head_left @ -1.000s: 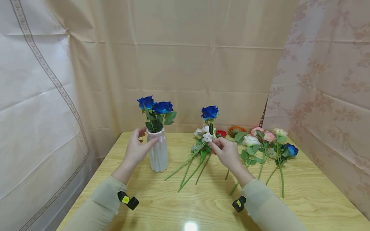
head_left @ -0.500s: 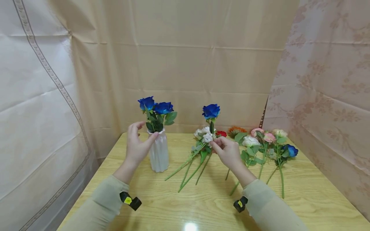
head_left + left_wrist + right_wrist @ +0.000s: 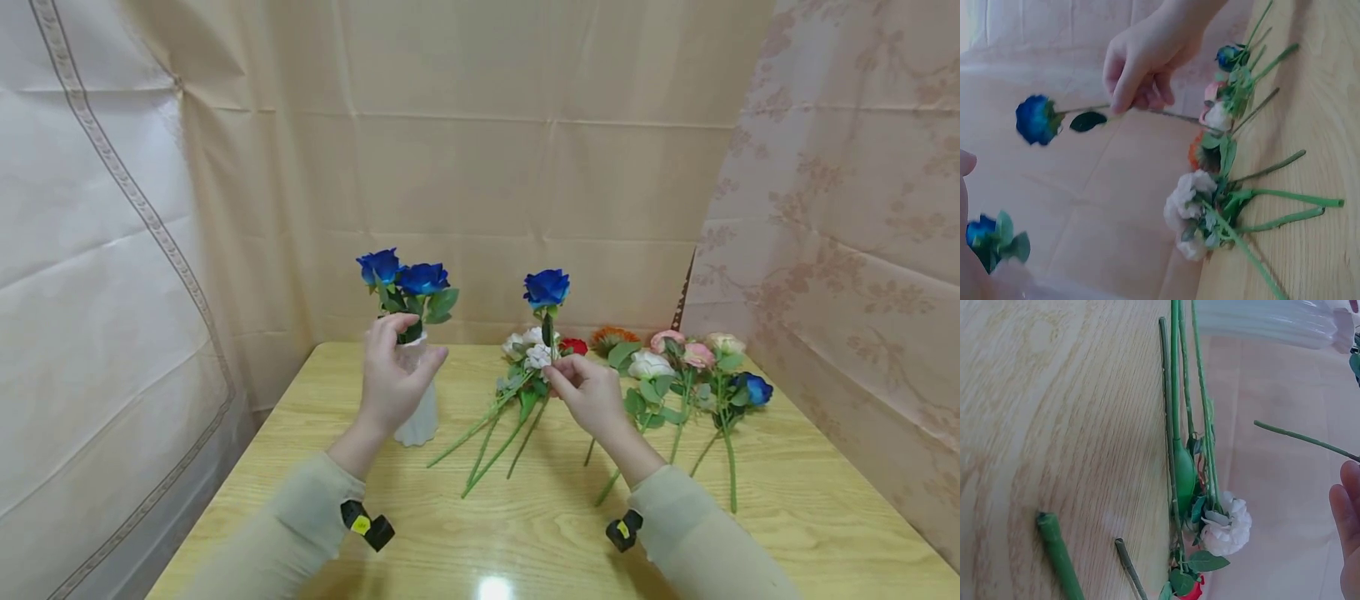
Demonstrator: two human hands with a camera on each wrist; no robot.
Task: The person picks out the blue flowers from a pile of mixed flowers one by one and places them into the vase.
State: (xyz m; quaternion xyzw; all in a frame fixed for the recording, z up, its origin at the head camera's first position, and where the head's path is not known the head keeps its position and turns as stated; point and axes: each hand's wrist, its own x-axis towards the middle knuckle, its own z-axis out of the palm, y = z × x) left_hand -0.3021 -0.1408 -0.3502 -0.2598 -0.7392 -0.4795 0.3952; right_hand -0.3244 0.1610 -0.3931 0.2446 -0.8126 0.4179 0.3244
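My right hand (image 3: pixel 592 402) pinches the thin stem of a blue rose (image 3: pixel 546 288) between thumb and fingertips, holding it upright above the table. The cut end of that stem (image 3: pixel 1300 436) points past the fingers in the right wrist view. To the left, a white ribbed vase (image 3: pixel 420 417) stands upright with two blue roses (image 3: pixel 423 279) and their leaves in it. My left hand (image 3: pixel 393 375) is in front of the vase with thumb and fingers apart and nothing between them. It hides much of the vase's upper part.
White flowers (image 3: pixel 538 357) and a red flower (image 3: pixel 574 347) lie mid-table, stems toward me. Further right lie an orange flower (image 3: pixel 613 337), a white rose (image 3: pixel 649 365), pink roses (image 3: pixel 699 357) and another blue rose (image 3: pixel 756 389). Curtains (image 3: pixel 517 167) hang behind the table.
My left hand has moved right, from the vase's left side to in front of it. The right hand has raised the blue rose slightly.
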